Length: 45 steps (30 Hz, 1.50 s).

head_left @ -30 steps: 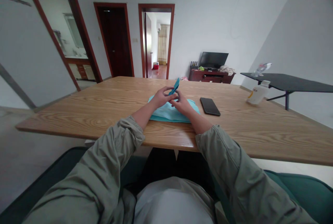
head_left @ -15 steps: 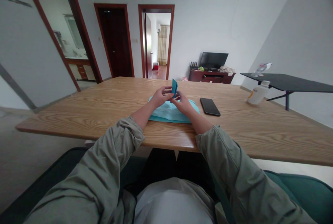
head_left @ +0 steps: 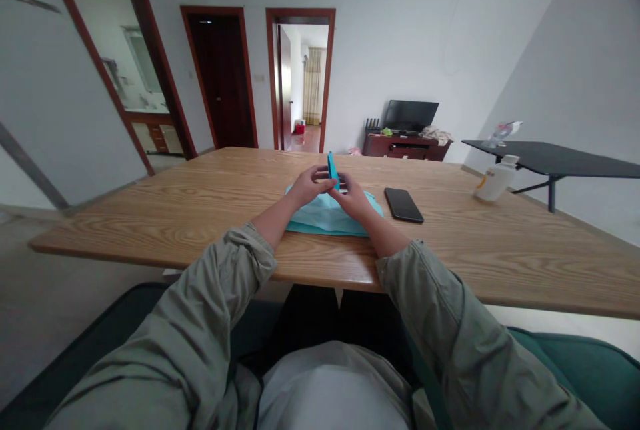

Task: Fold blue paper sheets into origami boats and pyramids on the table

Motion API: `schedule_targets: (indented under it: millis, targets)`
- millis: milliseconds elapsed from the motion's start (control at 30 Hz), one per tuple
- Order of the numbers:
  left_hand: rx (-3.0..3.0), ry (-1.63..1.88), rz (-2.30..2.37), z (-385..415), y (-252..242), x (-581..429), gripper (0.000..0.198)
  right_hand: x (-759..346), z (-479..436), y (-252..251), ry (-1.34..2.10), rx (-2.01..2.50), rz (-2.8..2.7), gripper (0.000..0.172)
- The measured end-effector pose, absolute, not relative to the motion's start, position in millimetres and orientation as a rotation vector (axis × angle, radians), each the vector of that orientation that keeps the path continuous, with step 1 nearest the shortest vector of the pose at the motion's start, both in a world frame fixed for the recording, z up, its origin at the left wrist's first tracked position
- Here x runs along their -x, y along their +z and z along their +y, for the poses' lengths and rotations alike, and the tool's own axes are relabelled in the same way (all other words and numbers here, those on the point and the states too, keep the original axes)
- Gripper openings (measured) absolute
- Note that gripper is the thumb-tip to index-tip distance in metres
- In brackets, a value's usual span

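Both my hands meet over the middle of a wooden table [head_left: 150, 210]. My left hand [head_left: 309, 186] and my right hand [head_left: 351, 195] pinch a small folded piece of blue paper [head_left: 332, 169], which stands nearly upright between the fingertips. Under my hands lies a stack of light blue paper sheets [head_left: 320, 220], flat on the table. Both sleeves are grey-green and reach to the forearms.
A black phone [head_left: 403, 204] lies flat to the right of the sheets. A white bottle [head_left: 496, 178] stands further right near the table's edge. A dark side table [head_left: 560, 158] is beyond it. Doorways and a TV cabinet [head_left: 407, 145] line the far wall.
The folded blue paper has turned from leaning to the right to standing nearly upright, leaning slightly left. My hands have stayed in place over the sheets.
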<state>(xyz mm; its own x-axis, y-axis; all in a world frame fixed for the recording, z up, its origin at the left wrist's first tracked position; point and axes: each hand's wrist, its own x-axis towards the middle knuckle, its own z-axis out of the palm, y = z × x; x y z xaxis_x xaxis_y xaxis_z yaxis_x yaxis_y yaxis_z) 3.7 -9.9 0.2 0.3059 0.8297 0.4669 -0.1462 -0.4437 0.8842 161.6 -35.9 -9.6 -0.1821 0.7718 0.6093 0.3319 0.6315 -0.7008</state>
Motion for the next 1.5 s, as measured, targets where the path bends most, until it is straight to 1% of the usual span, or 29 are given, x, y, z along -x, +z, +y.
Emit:
schedule_targets:
  millis: [133,267,367,433,467,500,600,633,700,1000,1067,1100,1233,1300,1367,1500]
  targets:
    - [-1.629,1.31,0.673,-7,0,-2,0.062,-162,-36,-8,0.545,0.856,-1.794,0.047]
    - [-1.656,1.313,0.707,-7,1,-1,0.049,-162,-35,-9,0.558,0.86,-1.793,0.045]
    - [-1.744,1.343,0.758,-9,1,-1,0.037,-162,-34,-9,0.512,0.901,-1.794,0.051]
    - [-1.884,1.379,0.846,-12,1,-2,0.035,-161,-35,-10,0.425,0.994,-1.787,0.057]
    - [-1.966,1.386,0.905,-13,0,-2,0.034,-160,-36,-10,0.368,1.057,-1.782,0.057]
    - [-2.044,1.387,0.969,-15,0,-3,0.032,-160,-36,-10,0.313,1.123,-1.779,0.055]
    - [-2.232,1.35,1.119,-18,0,-4,0.025,-158,-38,-10,0.193,1.286,-1.79,0.039]
    - [-2.275,1.34,1.149,-18,0,-5,0.024,-158,-39,-9,0.167,1.321,-1.792,0.035]
    - [-2.323,1.337,1.198,-19,2,-4,0.025,-159,-38,-8,0.122,1.368,-1.777,0.033]
    - [-2.363,1.518,1.342,-8,7,12,0.038,-172,-32,-7,-0.027,1.426,-1.704,0.046]
    - [-2.376,1.456,1.334,-1,3,19,0.038,-177,-29,-11,-0.02,1.464,-1.757,0.048]
    - [-2.392,1.37,1.321,4,0,22,0.038,-180,-27,-14,0.003,1.505,-1.805,0.048]
    - [-2.361,0.782,1.306,16,-16,34,0.031,-190,-18,-28,0.124,1.723,-2.095,0.046]
    - [-2.279,0.632,1.322,19,-23,37,0.037,-193,-15,-32,0.147,1.763,-2.221,0.049]
    - [-2.217,0.642,1.304,23,-28,39,0.042,-193,-15,-32,0.161,1.745,-2.304,0.052]
    - [-2.286,0.744,1.295,34,-31,44,0.043,-193,-18,-28,0.189,1.736,-2.302,0.059]
